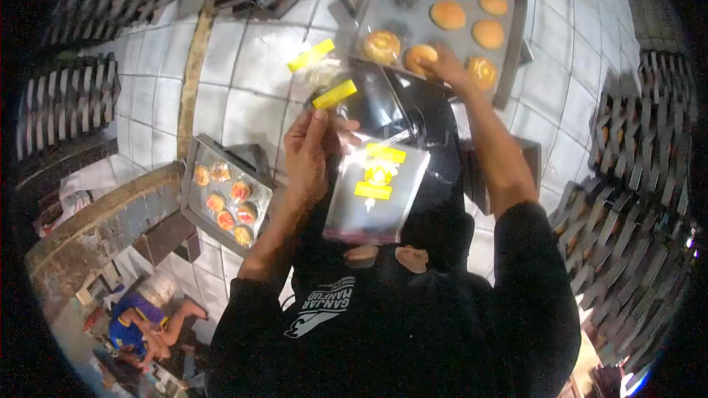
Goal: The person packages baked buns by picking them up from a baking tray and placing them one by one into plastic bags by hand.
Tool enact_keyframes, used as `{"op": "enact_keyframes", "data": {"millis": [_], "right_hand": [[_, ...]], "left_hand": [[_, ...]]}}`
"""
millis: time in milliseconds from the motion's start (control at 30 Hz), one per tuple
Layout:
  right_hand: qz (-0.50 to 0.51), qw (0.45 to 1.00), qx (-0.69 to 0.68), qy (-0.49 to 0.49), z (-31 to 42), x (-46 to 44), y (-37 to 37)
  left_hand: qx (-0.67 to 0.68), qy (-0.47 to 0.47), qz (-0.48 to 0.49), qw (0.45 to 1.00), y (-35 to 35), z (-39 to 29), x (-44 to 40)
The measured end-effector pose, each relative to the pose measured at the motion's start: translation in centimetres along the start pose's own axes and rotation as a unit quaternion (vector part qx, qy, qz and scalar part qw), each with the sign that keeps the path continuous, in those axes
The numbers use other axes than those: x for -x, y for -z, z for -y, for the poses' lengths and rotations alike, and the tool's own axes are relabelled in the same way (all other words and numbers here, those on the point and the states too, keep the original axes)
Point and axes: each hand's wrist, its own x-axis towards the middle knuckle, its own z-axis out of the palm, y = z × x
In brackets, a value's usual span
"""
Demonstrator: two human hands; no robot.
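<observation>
My left hand (pixel 308 149) pinches a clear plastic bag (pixel 334 93) with yellow printed bands, held up left of the large tray. My right hand (pixel 448 72) reaches to the near edge of that metal baking tray (pixel 404 22), its fingers closed around a round bun (pixel 419 57). Other golden buns, such as one bun (pixel 448 15) near the middle, sit on the tray. Two of them, a swirl-topped bun (pixel 482 71) at the right and a glossy bun (pixel 381 47) at the left, look different. Across my lap lies another clear bag (pixel 377 210) with yellow print.
A smaller tray (pixel 193 195) with several topped buns, seemingly wrapped, rests on the tiled floor (pixel 254 114) to my left. Stacked dark metal trays (pixel 634 147) stand on the right, with more stacks left and ahead. Past a low wall (pixel 96 214), another person (pixel 151 320) sits.
</observation>
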Motion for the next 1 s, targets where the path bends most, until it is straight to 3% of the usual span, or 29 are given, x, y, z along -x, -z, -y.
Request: {"op": "enact_keyframes", "data": {"millis": [67, 167, 200, 233, 367, 400, 433, 467, 500, 567, 667, 733, 833, 900, 967, 1000], "right_hand": [[0.01, 0.997, -0.039, -0.072, 4.6, 2.7, 2.9], [0.009, 0.921, -0.39, -0.026, 11.0, 9.7, 4.9], [0.042, 0.885, -0.464, -0.008, 13.1, 12.1, 5.4], [0.043, 0.885, -0.462, -0.028, 16.0, 14.8, 5.6], [0.026, 0.95, -0.302, 0.068, 24.0, 23.1, 2.0], [-0.041, 0.975, -0.159, 0.151, 24.7, 25.0, 0.4], [-0.12, 0.91, 0.041, 0.394, 24.7, 25.6, 0.2], [-0.154, 0.876, 0.113, 0.443, 23.2, 25.2, -0.2], [-0.186, 0.834, 0.184, 0.487, 21.3, 24.5, -0.6], [-0.257, 0.847, 0.153, 0.441, 20.3, 23.9, -0.3], [-0.274, 0.813, 0.154, 0.49, 22.8, 24.5, -0.3], [-0.248, 0.829, 0.219, 0.451, 24.2, 25.0, -1.5], [-0.094, 0.899, 0.127, 0.409, 24.5, 26.5, -5.7], [-0.126, 0.886, 0.161, 0.417, 24.4, 25.6, -6.8], [-0.175, 0.857, 0.211, 0.437, 24.6, 24.4, -6.1], [-0.163, 0.857, 0.231, 0.43, 24.6, 24.0, -5.4]], "left_hand": [[0.002, 0.031, 0.024, 0.999, 0.6, -0.6, 0.0], [0.082, -0.006, 0.019, 0.996, 1.2, -0.6, -0.2], [0.121, 0.01, 0.003, 0.993, 0.9, -1.2, -0.3], [0.128, -0.004, 0.011, 0.992, 0.9, -1.3, -0.9], [0.2, 0.031, -0.006, 0.979, 0.0, -0.6, -4.3], [0.192, 0.053, -0.01, 0.98, -0.9, -0.4, -4.4], [0.182, 0.078, -0.015, 0.98, -2.3, -1.0, -3.7], [0.164, 0.058, 0.037, 0.984, -3.4, -1.2, -2.6], [0.208, 0.124, 0.061, 0.968, -4.4, -0.3, -2.7], [0.198, 0.106, 0.126, 0.966, -6.2, -1.5, 0.6], [0.189, 0.132, 0.163, 0.959, -6.8, -3.0, 3.3], [0.217, 0.147, 0.177, 0.949, -5.9, -2.7, 3.9], [0.277, 0.147, 0.155, 0.937, -2.0, -2.1, 1.2], [0.272, 0.165, 0.113, 0.941, -1.5, -1.3, 1.8], [0.16, -0.025, 0.069, 0.984, -4.2, 1.8, 4.6], [0.165, -0.03, 0.059, 0.984, -5.4, 0.4, 6.8]]}}
